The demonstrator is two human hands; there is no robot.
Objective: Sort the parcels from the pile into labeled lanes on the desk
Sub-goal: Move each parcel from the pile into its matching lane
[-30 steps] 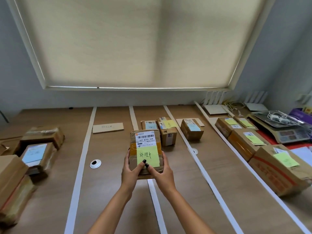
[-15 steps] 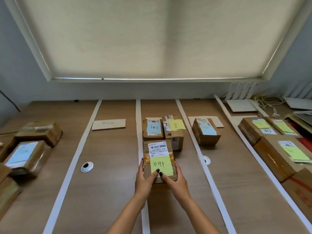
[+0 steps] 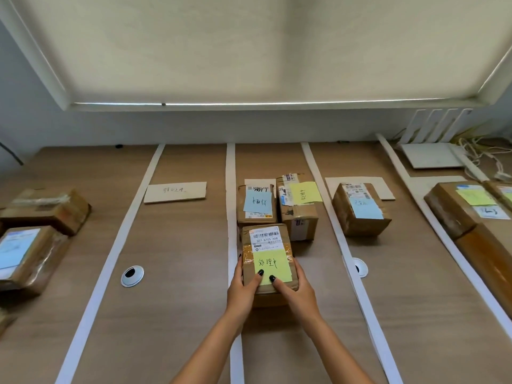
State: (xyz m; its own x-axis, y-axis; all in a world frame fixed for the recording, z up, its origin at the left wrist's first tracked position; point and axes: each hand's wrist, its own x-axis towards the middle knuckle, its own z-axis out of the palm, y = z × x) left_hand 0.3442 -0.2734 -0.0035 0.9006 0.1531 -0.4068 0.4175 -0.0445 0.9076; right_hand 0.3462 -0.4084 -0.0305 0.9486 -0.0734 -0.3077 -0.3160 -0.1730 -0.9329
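Observation:
A small cardboard parcel point(image 3: 266, 245) with a barcode label and a yellow handwritten note is gripped on both sides: my left hand point(image 3: 243, 291) on its left edge, my right hand point(image 3: 295, 292) on its right, thumbs on the note. It sits low in the middle lane, just right of a white tape strip point(image 3: 230, 217). Directly behind it stand a parcel with a blue note point(image 3: 256, 203) and a parcel with a yellow note point(image 3: 299, 206). The unsorted pile point(image 3: 30, 245) lies at the desk's left edge.
White tape strips divide the wooden desk point(image 3: 180, 314) into lanes. A cardboard lane label point(image 3: 175, 192) lies in the lane to the left. A blue-noted parcel point(image 3: 360, 209) stands in the lane to the right, larger parcels point(image 3: 465, 212) farther right. Two round cable grommets point(image 3: 132, 276) are set into the desk.
Both hands carried the yellow-noted parcel rightward across the tape strip and down into the middle lane, close behind the two parcels there. The view shifted left.

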